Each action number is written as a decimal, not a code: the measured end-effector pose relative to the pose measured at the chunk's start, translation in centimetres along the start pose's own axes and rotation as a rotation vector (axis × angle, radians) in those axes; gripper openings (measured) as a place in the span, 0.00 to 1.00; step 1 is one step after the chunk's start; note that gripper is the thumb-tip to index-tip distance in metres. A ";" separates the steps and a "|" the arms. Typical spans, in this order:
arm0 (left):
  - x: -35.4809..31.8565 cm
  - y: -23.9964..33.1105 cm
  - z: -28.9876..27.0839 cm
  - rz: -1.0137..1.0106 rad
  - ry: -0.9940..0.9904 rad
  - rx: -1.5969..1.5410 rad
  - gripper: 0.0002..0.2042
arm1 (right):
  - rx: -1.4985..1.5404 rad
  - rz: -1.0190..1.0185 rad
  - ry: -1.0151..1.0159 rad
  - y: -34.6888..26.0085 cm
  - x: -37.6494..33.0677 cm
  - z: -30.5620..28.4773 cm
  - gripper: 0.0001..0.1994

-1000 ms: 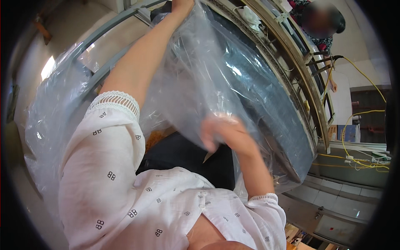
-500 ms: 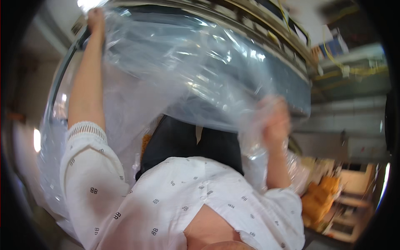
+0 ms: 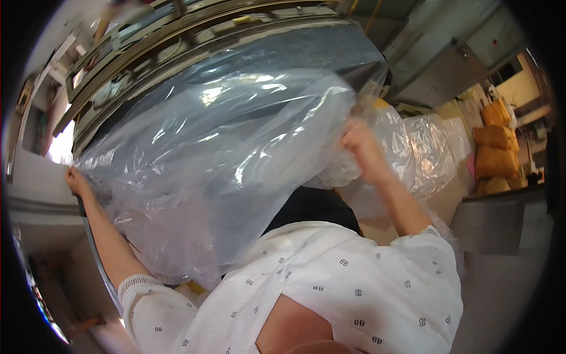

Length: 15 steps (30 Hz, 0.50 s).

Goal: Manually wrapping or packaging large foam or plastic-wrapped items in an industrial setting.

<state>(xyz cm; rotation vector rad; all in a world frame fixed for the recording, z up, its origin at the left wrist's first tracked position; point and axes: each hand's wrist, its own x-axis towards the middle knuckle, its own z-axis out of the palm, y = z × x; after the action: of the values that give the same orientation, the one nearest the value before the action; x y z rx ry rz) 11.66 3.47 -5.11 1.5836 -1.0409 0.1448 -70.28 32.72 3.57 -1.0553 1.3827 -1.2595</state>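
Two hands, both belonging to the person in one white patterned shirt (image 3: 365, 283), are spread wide at opposite sides of one large clear plastic sheet (image 3: 236, 135). One of them, the left hand (image 3: 73, 180), is clenched on the sheet's gathered left edge, its arm stretched out. The other, the right hand (image 3: 361, 146), is at the sheet's right edge with its fingers curled in; blur hides the fingertips, so I cannot tell whether it grips the film.

The sheet spans the gap between the two hands, creased and glossy, its upper part lying over one dark grey panel (image 3: 330, 44) and its lower part hanging before the person's body and one pair of black trousers (image 3: 315, 209). At least two long metal rails (image 3: 171, 38) run along the panel's far side, with one small yellow piece (image 3: 242, 20) on them. Beyond the right hand is a crinkled spread of clear film (image 3: 427, 153). Farther right, at least three orange bundles (image 3: 495, 159) are stacked.
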 end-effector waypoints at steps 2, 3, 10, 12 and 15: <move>0.0 0.3 -0.1 0.005 -0.026 -0.026 0.14 | 0.155 -0.132 0.282 -6.0 0.7 -3.8 0.08; -0.2 0.8 -0.1 0.040 0.015 0.082 0.14 | 0.063 -0.129 0.055 -6.7 0.4 -8.0 0.08; -2.2 5.9 1.7 -0.078 0.104 0.140 0.15 | -0.191 0.238 -0.803 5.0 -1.5 3.9 0.34; -1.4 4.9 0.9 -0.044 0.083 0.181 0.15 | -0.215 -0.033 -0.633 8.1 0.0 9.7 0.29; -0.9 2.5 -2.0 0.007 0.098 0.372 0.16 | -0.239 -0.247 -0.344 9.9 3.1 13.4 0.22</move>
<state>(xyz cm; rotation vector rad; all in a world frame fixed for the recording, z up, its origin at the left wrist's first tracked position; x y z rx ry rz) 10.36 5.79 -3.20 1.8852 -0.9809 0.4372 -57.58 28.35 -6.77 -1.5682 1.1798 -1.0361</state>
